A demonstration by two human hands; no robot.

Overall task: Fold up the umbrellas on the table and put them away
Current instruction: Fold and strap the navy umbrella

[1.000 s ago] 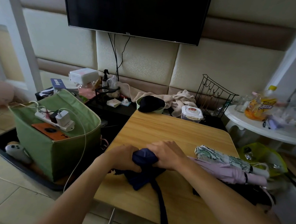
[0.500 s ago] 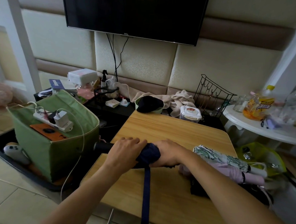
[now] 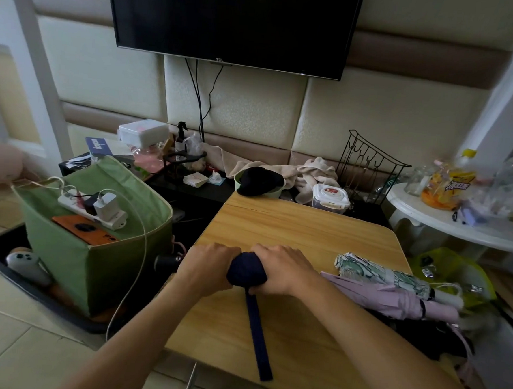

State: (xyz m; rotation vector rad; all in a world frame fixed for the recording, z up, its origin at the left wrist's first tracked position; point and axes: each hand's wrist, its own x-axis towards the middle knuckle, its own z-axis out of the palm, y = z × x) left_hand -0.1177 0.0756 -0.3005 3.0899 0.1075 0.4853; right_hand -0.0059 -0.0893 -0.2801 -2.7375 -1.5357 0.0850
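Gripping the navy umbrella (image 3: pixel 247 272): left hand (image 3: pixel 207 268) and right hand (image 3: pixel 283 269), fingers curled.

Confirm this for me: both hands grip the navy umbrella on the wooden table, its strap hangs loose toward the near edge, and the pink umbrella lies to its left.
One detail is off. The head view shows the pink umbrella lying right of the navy umbrella, not left. The left hand and right hand do grip it on the wooden table, strap loose.
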